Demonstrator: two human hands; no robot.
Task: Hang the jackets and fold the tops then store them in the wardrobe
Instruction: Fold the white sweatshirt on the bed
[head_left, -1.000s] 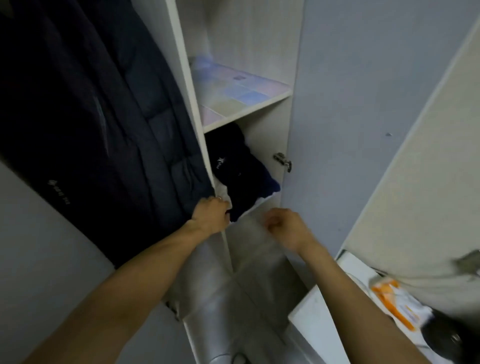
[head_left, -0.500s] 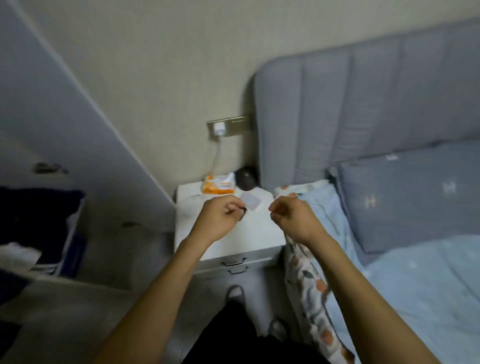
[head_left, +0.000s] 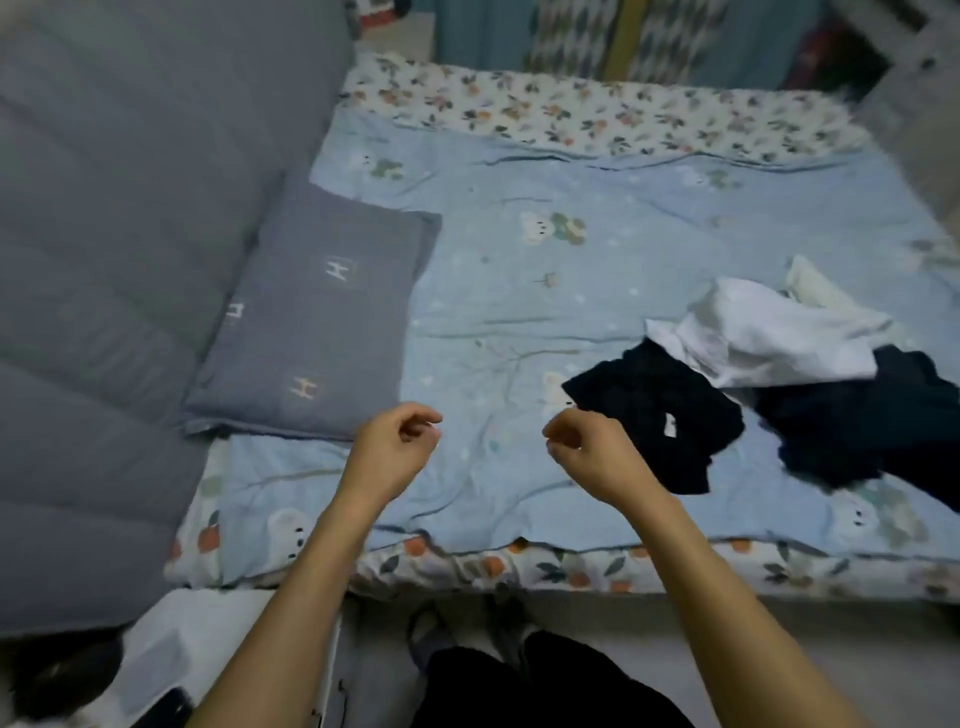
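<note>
Loose clothes lie in a heap on the right side of the bed: a dark top (head_left: 660, 415) nearest me, a white top (head_left: 769, 338) behind it, and another dark garment (head_left: 872, 426) at the far right. My left hand (head_left: 395, 447) hovers over the blue quilt (head_left: 519, 291) with fingers loosely curled, holding nothing. My right hand (head_left: 592, 447) hangs the same way just left of the dark top, close to its edge, not gripping it. The wardrobe is out of view.
A grey pillow (head_left: 322, 317) lies at the left against the padded grey headboard (head_left: 114, 260). A white bedside table (head_left: 197, 654) sits at the lower left by my legs. Patterned curtains (head_left: 623, 36) hang beyond the bed's far side.
The view has swung from the open wardrobe, past the bedside table, to the bed. Both hands left the wardrobe shelf and now hover empty over the quilt near the clothes.
</note>
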